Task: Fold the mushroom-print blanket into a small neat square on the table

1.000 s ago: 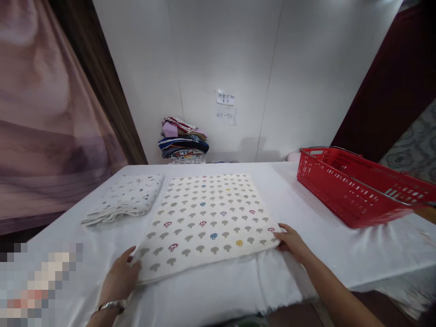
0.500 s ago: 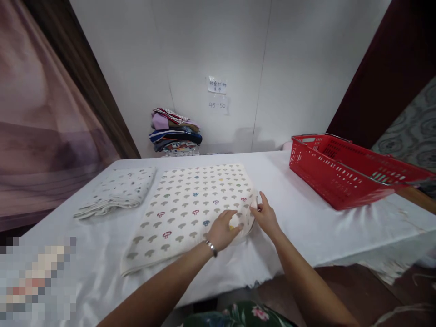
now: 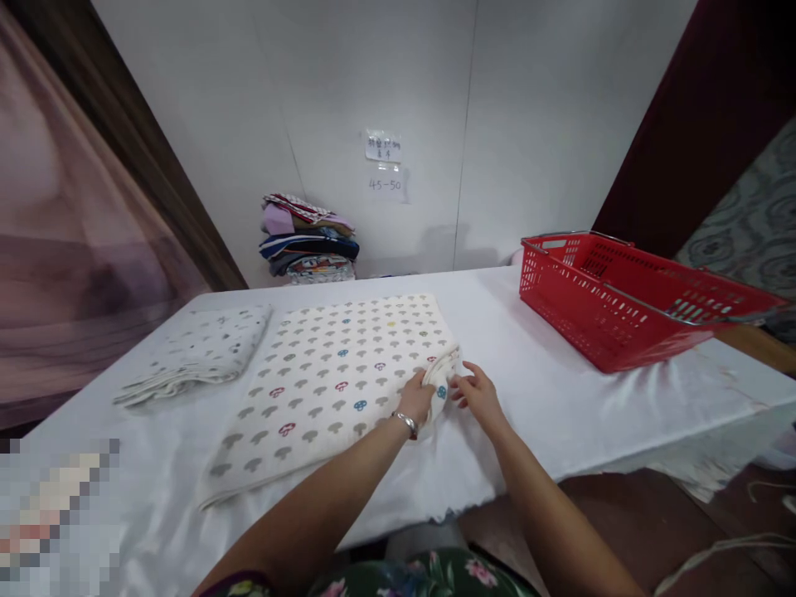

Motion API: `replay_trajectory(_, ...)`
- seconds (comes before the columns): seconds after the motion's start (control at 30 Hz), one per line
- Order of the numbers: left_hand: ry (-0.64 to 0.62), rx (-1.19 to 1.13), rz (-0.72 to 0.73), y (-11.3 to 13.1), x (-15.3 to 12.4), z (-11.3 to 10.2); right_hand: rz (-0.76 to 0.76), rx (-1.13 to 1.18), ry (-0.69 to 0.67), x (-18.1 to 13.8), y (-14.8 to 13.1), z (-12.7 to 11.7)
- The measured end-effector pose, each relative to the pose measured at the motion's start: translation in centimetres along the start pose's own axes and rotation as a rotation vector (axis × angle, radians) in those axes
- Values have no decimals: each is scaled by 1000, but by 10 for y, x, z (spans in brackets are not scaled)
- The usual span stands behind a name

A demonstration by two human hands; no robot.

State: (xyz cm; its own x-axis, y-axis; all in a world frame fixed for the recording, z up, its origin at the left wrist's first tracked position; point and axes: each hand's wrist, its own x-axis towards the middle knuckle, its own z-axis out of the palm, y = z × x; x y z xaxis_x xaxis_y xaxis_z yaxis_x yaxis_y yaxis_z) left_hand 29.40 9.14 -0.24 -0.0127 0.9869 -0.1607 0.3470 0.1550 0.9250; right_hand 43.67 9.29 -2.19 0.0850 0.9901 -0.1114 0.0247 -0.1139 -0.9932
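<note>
A cream cloth with a mushroom print (image 3: 323,381) lies flat on the white table (image 3: 547,398). Both hands meet at its near right corner, which is lifted and bunched. My left hand (image 3: 415,401), a bracelet on its wrist, is closed on that corner. My right hand (image 3: 476,394) touches the same corner from the right, its fingers pinching the edge.
A second folded, spotted cloth (image 3: 196,352) lies at the left of the table. A red plastic basket (image 3: 622,303) stands at the right. A pile of folded fabrics (image 3: 308,240) sits at the back by the wall, under two paper notes (image 3: 384,162).
My left hand crossed from the cloth's near left corner to its near right corner. Both hands have gathered and raised that corner off the table. The view shifted to the right.
</note>
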Motion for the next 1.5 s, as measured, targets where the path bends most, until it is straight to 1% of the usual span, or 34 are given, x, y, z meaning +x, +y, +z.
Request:
replay_trajectory(0.1,11,-20,-19,-1,0,3,114,58,-1,9,7,-6)
replay_trajectory(0.2,1,-9,-1,-1,-1,7,207,129,-58,16,7,-8)
replay_trajectory(0.27,-10,14,26,-1,-2,9,250,172,-88,19,5,-7)
replay_trajectory(0.37,-17,64,74,-1,-4,11,277,185,-96,23,2,-6)
replay_trajectory(0.47,-53,113,121,-2,-6,16,265,171,-95,25,4,-5)
replay_trajectory(0.57,-76,153,135,-3,-6,20,241,170,-75,27,10,-6)
replay_trajectory(0.73,-29,274,118,-1,-6,22,191,207,-71,27,16,-17)
replay_trajectory(0.83,-5,300,134,-1,-8,22,169,244,-72,26,17,-23)
replay_trajectory(0.93,-16,318,162,0,-10,23,146,261,-61,24,17,-25)
replay_trajectory(1.1,-57,337,230,2,-14,24,109,247,4,21,16,-20)
replay_trajectory(1.2,-59,334,203,4,-13,26,80,235,36,20,19,-18)
replay_trajectory(1.33,-28,479,162,5,-11,28,7,230,92,20,21,-17)
replay_trajectory(1.4,-2,539,164,5,-10,28,14,242,110,20,20,-17)
replay_trajectory(1.5,26,568,176,4,-11,27,6,236,114,19,19,-16)
